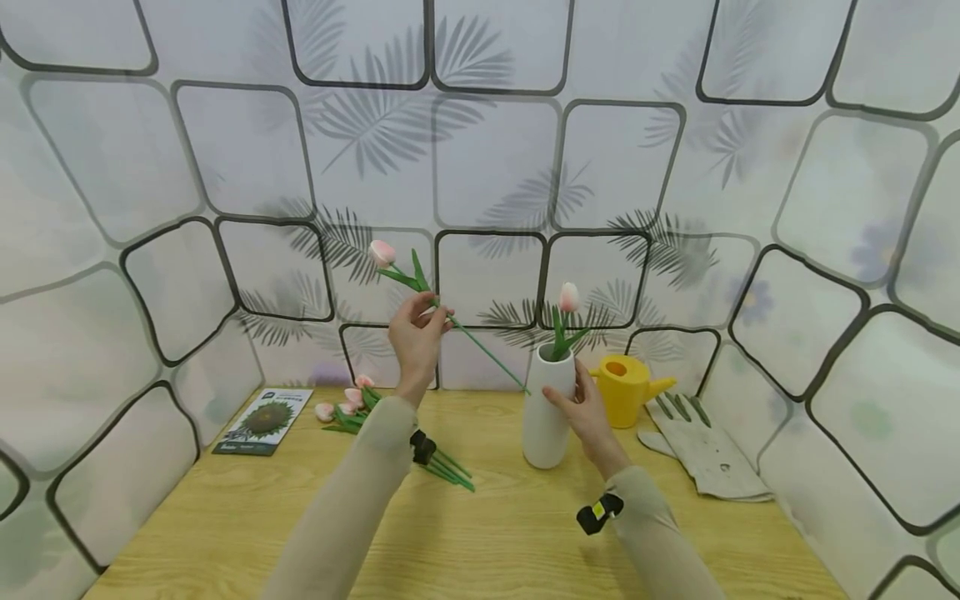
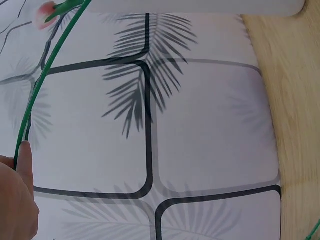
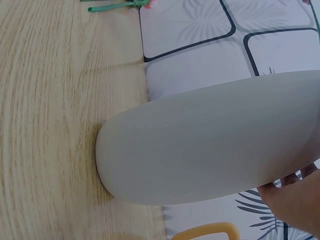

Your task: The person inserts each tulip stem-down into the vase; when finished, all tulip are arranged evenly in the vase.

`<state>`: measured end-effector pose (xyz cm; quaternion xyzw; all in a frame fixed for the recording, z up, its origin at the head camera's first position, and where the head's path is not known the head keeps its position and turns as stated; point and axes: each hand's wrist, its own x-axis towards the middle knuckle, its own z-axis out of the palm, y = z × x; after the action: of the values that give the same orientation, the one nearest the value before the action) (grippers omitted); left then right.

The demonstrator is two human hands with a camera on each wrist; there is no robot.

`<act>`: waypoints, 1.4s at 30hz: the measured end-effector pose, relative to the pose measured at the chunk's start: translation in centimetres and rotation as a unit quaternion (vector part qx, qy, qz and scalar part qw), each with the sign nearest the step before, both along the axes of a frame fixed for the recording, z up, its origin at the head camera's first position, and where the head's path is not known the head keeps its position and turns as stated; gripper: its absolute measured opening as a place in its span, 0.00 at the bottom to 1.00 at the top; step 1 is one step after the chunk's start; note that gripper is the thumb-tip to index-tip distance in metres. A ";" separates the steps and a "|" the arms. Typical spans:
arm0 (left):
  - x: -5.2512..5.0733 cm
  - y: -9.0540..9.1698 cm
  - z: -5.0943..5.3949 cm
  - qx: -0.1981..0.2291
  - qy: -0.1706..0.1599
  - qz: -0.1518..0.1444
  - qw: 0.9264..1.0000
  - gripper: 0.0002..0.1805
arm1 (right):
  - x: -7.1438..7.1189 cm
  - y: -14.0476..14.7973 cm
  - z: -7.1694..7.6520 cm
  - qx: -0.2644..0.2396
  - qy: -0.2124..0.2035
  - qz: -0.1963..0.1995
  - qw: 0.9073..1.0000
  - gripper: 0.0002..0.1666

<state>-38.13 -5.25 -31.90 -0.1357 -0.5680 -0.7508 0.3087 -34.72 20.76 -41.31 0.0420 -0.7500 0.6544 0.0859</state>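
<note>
My left hand (image 1: pixel 418 340) pinches the green stem of a pink artificial tulip (image 1: pixel 382 253) just below its leaves, and the stem slants down to the right. Its lower tip is close to the white vase (image 1: pixel 546 429); whether it touches I cannot tell. In the left wrist view the tulip's stem (image 2: pixel 50 67) runs up past the fingers. The vase stands upright on the table, and my right hand (image 1: pixel 587 410) grips its upper right side, thumb in front and fingers partly hidden behind. Another pink tulip (image 1: pixel 569 297) stands in the vase.
Several pink tulips (image 1: pixel 351 408) lie on the wooden table (image 1: pixel 480 542), partly behind my left forearm. A seed packet (image 1: pixel 264 422) with a sunflower picture is at the far left. Right of the vase are a yellow watering can (image 1: pixel 624 400) and white gloves (image 1: pixel 708 454). Patterned walls (image 1: pixel 495 158) enclose the table.
</note>
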 end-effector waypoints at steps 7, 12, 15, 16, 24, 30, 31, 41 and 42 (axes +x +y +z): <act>-0.2 1.3 1.5 0.057 0.036 -0.004 0.998 0.16 | -0.2 0.0 -0.1 0.001 0.002 0.004 1.000 0.52; -0.2 2.5 2.3 0.081 0.052 0.014 0.995 0.14 | -0.2 0.1 -0.1 0.004 -0.003 0.003 1.000 0.52; -0.2 3.1 2.8 0.086 0.057 0.021 0.994 0.13 | -0.3 0.1 -0.2 0.005 -0.005 0.004 1.000 0.53; -0.3 3.2 3.0 0.089 0.060 0.022 0.994 0.13 | -0.4 0.1 -0.2 0.006 -0.005 0.003 1.000 0.53; -0.5 4.3 4.1 0.066 0.065 0.047 0.995 0.11 | -0.2 0.0 -0.1 0.004 -0.004 0.000 1.000 0.52; -0.3 5.5 3.4 -0.010 0.057 0.046 0.997 0.12 | -0.1 0.0 -0.2 0.002 -0.005 -0.001 1.000 0.52; -0.3 5.7 3.2 -0.019 0.056 0.044 0.997 0.12 | -0.1 0.0 -0.2 0.002 -0.007 -0.001 1.000 0.52; 0.1 8.0 2.8 -0.130 0.061 0.020 0.989 0.11 | 0.0 -0.1 0.0 0.004 -0.011 -0.005 1.000 0.51; 0.2 8.2 2.7 -0.143 0.058 0.019 0.988 0.11 | 0.0 -0.1 0.1 0.004 -0.011 -0.005 1.000 0.51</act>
<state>-37.97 2.97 -29.21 -0.2110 -0.6534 -0.6465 0.3325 -34.72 20.69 -41.25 0.0312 -0.7539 0.6513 0.0810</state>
